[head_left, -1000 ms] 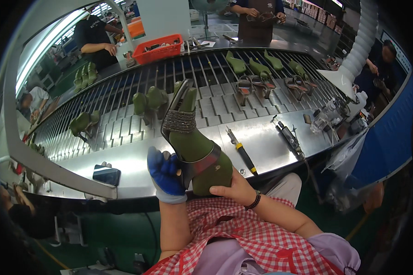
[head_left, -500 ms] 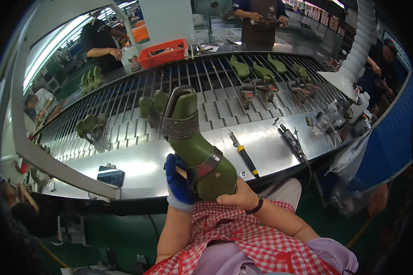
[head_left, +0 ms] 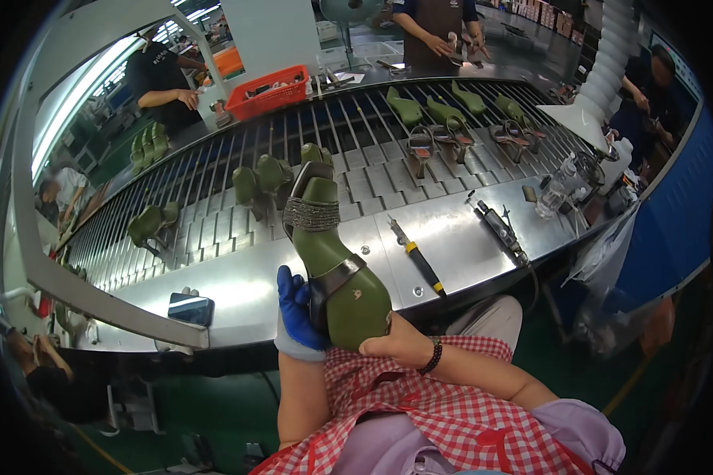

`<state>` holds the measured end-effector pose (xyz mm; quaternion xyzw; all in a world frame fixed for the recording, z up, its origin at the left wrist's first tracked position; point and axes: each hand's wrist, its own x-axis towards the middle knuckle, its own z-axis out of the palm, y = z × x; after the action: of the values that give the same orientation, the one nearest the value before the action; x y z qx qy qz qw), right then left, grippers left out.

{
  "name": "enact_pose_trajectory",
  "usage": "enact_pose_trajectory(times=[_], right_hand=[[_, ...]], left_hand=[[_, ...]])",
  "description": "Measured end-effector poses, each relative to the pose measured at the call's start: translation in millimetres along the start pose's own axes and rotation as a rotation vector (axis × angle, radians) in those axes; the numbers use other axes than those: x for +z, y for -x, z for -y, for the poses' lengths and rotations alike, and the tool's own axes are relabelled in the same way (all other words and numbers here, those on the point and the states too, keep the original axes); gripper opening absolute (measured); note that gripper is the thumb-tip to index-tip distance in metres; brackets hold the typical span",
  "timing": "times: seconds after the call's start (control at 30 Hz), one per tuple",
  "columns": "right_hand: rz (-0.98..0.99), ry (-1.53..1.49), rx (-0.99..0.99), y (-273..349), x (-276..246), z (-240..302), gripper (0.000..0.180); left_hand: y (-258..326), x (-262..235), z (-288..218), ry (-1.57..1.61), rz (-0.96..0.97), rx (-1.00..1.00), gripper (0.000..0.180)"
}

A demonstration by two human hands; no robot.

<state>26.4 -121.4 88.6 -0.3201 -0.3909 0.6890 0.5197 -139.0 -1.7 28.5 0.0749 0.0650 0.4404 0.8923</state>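
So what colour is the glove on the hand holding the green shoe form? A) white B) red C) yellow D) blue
D: the left hand wears a blue glove as it grips the olive-green shoe last with the sandal straps on it, while the bare right hand supports it from below.

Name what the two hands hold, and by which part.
A green shoe last with sandal straps, held at its wide lower end: gloved left hand alongside, bare right hand beneath.

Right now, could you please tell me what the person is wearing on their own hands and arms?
The left hand wears a blue glove with a pale cuff. The right hand is bare, with a dark beaded bracelet at the wrist. Both forearms are unsleeved, above a red-and-white checked apron.
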Motion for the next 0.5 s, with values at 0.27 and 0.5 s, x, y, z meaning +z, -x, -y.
enact_pose_trajectory(times=[0.27, 0.5], right_hand=[[0.093, -0.232, 0.305, 21.1, -1.8, -14.1, 0.067], [-0.092, -0.329, 0.397, -3.5, -33.2, -7.6, 0.049]], left_hand=[[-22.2, 1.9, -77.5, -0.216, -0.212, 0.423, 0.036], [13.4, 36.0, -115.3, -0.444, -0.271, 0.514, 0.030]])
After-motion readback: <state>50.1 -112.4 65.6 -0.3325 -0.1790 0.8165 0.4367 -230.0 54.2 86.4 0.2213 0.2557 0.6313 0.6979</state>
